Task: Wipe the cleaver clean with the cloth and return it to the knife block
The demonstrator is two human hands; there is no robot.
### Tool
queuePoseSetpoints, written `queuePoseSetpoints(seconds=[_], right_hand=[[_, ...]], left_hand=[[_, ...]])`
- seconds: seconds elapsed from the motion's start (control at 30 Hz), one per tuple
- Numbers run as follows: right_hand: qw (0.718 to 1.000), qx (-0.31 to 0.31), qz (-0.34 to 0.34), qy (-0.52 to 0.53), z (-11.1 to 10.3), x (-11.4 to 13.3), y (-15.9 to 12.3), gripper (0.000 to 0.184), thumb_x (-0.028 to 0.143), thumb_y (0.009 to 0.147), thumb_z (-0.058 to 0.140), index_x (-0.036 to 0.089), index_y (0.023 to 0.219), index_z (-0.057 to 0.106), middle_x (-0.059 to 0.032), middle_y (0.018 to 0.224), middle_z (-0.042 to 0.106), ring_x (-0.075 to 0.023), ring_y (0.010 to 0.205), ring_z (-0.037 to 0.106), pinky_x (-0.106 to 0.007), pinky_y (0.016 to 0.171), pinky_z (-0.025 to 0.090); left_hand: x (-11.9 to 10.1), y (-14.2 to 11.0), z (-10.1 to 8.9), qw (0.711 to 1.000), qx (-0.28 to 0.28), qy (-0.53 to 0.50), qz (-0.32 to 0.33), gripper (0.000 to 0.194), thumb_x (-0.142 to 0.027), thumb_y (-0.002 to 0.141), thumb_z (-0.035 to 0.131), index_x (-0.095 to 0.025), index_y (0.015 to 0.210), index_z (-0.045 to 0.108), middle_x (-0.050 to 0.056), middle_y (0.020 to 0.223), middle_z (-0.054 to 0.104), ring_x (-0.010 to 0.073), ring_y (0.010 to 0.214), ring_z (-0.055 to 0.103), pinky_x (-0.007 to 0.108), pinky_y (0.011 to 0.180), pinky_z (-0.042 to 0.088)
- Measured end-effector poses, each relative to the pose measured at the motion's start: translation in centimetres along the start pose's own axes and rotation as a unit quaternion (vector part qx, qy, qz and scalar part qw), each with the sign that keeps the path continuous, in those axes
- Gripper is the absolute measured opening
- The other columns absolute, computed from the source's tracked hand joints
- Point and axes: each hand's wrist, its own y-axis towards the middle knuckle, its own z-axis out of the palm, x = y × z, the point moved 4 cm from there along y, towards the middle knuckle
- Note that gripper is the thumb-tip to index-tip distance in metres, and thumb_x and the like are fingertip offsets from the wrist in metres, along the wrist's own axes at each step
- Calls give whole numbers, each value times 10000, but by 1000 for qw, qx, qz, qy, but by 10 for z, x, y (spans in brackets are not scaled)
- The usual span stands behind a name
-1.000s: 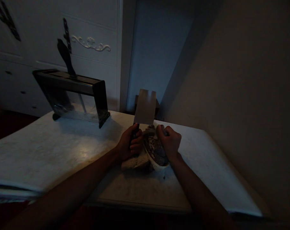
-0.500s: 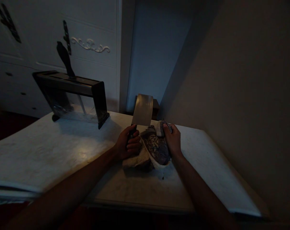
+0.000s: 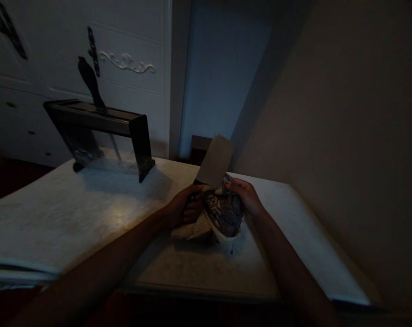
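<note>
My left hand (image 3: 185, 206) is wrapped round the dark handle of a cleaver (image 3: 216, 161). Its broad metal blade points up and away, leaning to the right. My right hand (image 3: 247, 196) pinches a bunched corner of a dark patterned cloth (image 3: 223, 211) at the blade's lower right edge. The rest of the cloth, dark brown with pale figures and a light edge, hangs below between both hands. A tan, rough-looking part of it lies under my left hand. Dim light hides whether the cloth wraps behind the blade.
On the left of the white table (image 3: 124, 200) stands a dark-framed knife block (image 3: 100, 118) with clear sides and one black-handled knife in it. White cabinets (image 3: 131, 36) are behind. A small dark box-like object (image 3: 201, 147) is beyond the table's far edge, and a wall (image 3: 345, 113) rises at right.
The cleaver has tilted from nearly upright to leaning right. My right hand has brought the cloth corner against its lower edge, and my left thumb now stretches toward the blade.
</note>
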Motion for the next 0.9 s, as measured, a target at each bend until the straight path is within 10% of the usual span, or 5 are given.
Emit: queuePoseSetpoints(seconds=[0.27, 0.9], right_hand=[[999, 21, 27, 28, -2, -1, -3, 297, 318, 574, 828, 188, 835, 767, -16, 738, 749, -169, 610, 642, -281, 623, 480], [980, -145, -69, 116, -32, -9, 14, 289, 271, 573, 825, 203, 820, 691, 28, 696, 687, -109, 577, 595, -239, 564, 501]], left_hand=[[-1, 1, -7, 996, -36, 82, 6, 374, -452, 892, 467, -214, 618, 377, -88, 391, 273, 69, 288, 174, 154, 226, 173], [-12, -12, -16, 980, -26, 194, -41, 372, -474, 784, 612, -212, 612, 411, -92, 429, 267, 48, 291, 187, 158, 258, 131]])
